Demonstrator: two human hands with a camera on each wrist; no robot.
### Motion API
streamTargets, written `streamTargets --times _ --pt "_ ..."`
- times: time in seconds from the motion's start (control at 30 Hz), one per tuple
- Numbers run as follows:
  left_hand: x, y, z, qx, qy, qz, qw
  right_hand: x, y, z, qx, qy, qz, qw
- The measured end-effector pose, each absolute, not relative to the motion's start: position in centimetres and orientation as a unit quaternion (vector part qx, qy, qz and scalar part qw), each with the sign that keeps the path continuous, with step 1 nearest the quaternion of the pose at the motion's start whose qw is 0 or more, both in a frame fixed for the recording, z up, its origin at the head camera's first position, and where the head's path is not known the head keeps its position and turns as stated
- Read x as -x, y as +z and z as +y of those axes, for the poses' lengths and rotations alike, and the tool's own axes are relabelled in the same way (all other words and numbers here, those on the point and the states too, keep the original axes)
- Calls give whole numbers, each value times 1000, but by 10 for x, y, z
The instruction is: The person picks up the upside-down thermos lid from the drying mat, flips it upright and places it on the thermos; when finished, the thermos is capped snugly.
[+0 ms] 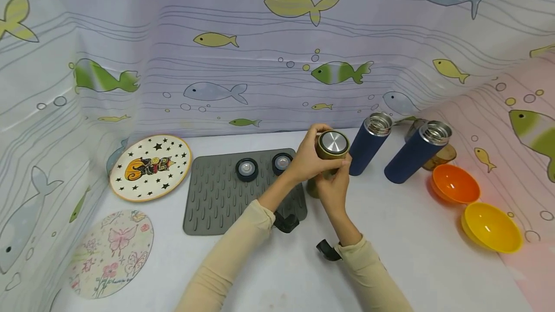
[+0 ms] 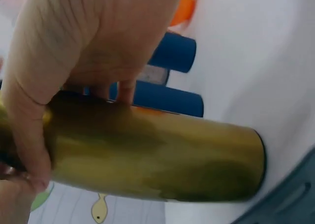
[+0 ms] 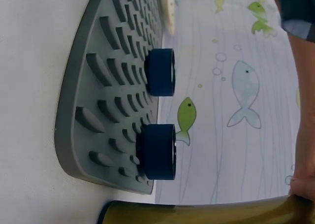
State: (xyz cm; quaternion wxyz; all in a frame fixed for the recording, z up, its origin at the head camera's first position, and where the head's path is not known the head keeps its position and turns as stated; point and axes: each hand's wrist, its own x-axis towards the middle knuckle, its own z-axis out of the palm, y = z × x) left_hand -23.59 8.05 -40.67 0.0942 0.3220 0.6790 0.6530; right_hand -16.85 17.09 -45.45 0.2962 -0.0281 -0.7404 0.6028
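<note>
I am holding a gold-olive metal flask with a brushed steel lid just above the white table, between the grey ribbed silicone mat and the two dark blue flasks. My left hand is curling round the upper part of the flask, fingers wrapped close under the lid, probably so the top cannot slip while I am working on it. My right hand is gripping the body lower down, thumb and fingers closed round it; I judge this lower hold is steadying the flask against any turning at the top. In the left wrist view the flask's gold wall is filling the frame, with my fingers pressing round it.

The two dark blue flasks, one nearer me and one farther right, are standing open and lidless, leaning in the head view. Their two dark blue caps, the left one and the right one, are sitting on the mat, likely parked there so they cannot roll. An orange plastic bowl and a yellow plastic bowl are lying at the right, touching each other.
</note>
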Motion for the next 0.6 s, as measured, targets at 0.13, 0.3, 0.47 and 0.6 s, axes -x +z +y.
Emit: streamTargets --times 0.13,0.3,0.47,0.6 --pt "236 -404 79 -342 668 650 114 170 -457 172 25 603 -740 297" --pt "234 -402 80 -319 647 687 81 170 -457 171 24 609 -734 300" --pt "235 -403 81 -343 683 636 104 170 -458 171 20 611 -732 301" --pt "232 -401 83 -326 667 664 89 170 -457 170 23 613 -731 298"
